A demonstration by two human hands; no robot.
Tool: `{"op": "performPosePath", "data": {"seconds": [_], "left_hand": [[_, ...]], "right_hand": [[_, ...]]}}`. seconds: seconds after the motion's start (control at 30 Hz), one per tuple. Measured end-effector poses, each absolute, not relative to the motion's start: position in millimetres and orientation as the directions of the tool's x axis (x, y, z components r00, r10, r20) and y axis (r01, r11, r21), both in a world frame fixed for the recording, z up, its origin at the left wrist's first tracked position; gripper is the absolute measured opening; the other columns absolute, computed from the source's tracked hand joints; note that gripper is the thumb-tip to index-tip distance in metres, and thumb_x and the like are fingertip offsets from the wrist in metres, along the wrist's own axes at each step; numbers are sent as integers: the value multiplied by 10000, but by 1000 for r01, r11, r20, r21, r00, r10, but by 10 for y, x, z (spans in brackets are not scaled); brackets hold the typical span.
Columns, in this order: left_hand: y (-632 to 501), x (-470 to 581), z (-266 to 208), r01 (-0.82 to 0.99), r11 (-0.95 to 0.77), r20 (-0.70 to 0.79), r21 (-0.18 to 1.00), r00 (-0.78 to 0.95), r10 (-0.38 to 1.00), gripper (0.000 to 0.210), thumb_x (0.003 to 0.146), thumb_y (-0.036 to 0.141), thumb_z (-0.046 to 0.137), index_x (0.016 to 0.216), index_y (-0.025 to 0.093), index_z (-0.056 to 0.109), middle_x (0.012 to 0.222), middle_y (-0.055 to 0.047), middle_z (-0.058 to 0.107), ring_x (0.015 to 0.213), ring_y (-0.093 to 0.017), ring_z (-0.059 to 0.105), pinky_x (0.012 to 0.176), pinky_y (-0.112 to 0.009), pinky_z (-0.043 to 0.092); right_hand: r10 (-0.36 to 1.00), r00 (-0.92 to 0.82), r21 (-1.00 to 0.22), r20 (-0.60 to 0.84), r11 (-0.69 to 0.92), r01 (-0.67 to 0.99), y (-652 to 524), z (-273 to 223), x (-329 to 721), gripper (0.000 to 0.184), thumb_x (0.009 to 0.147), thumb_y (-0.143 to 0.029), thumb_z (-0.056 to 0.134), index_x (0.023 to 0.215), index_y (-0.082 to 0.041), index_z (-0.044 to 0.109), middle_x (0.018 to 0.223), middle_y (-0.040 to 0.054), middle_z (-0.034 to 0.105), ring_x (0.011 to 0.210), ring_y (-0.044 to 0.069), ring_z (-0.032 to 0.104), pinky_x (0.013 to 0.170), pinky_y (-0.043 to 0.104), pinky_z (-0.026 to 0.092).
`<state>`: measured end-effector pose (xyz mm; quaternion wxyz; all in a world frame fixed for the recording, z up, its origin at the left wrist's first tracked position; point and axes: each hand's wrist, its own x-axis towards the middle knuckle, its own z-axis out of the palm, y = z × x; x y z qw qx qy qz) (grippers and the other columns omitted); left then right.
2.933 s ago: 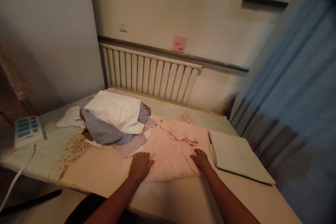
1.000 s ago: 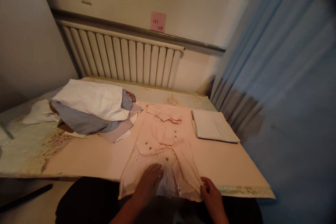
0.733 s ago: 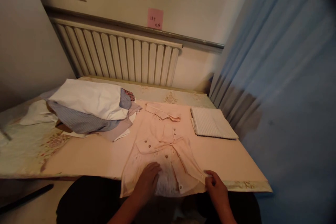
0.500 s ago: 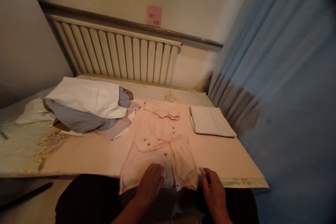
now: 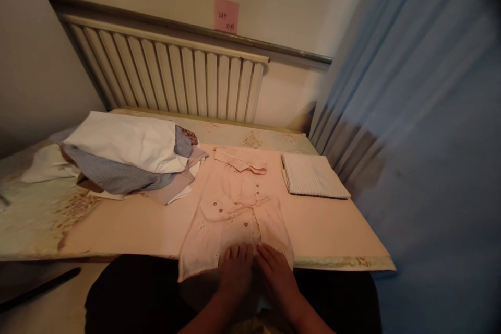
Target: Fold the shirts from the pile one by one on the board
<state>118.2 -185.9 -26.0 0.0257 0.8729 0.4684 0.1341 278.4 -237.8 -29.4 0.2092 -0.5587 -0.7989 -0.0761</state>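
A pale pink shirt (image 5: 270, 219) with dark buttons lies front up, its lower hem reaching past the near table edge. My left hand (image 5: 236, 271) is at the lower front of the shirt, fingers bent onto the cloth beside the button strip. Close by on the right, my right hand (image 5: 276, 269) has its fingers together on the same strip. Both thumbs are hidden, and the hands cover part of the hem. The shirt's collar end points away from me.
A loose heap of white and grey-blue clothes (image 5: 121, 141) sits at the left of the table (image 5: 332, 229). To the right is a folded striped cloth (image 5: 315, 175). A radiator (image 5: 172, 73) runs behind; a blue curtain (image 5: 422, 141) hangs at the right.
My right hand has moved left from beside the shirt's right edge onto its front strip, next to my left hand. The left hand has shifted slightly to the right. The view has tilted a little.
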Motion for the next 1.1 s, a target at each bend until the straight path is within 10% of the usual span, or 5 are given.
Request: {"op": "performPosePath", "data": {"seconds": [0.2,0.6,0.83,1.1], "left_hand": [[-1854,1124,-250,828,-534,286,167,478,831,317,870,160,497,1156,222,620,1078,-81,634,914,-241,531,838,-416,391],[-1940,1081,-303,809,-561,389,173,467,794,534,796,393,643,1276,176,553,1160,-100,614,996,-270,507,878,-443,381],[-1926,1110,-439,811,-581,457,-70,544,704,453,803,285,664,1246,248,577,1089,-72,601,945,-247,489,828,-427,387],[-1907,1107,-376,797,-598,477,-88,560,677,418,784,272,701,1188,264,595,1095,-54,588,963,-247,468,846,-420,371]], "right_hand": [[827,-309,-86,469,391,917,-2388,-476,2847,461,910,-112,509,1349,-250,490,1389,76,539,1292,267,458,973,461,448],[873,-92,-474,479,345,810,-2329,-72,2721,361,856,-59,466,1111,-249,638,1188,69,650,1120,220,567,957,442,464],[861,-203,-350,465,390,852,-2342,-197,2797,393,902,-128,497,1268,-254,561,1290,81,606,1200,239,519,968,451,458],[808,-208,-297,552,424,855,-2315,-389,2856,419,929,-151,484,1321,-295,517,1270,58,630,1201,221,529,943,422,466]]}}
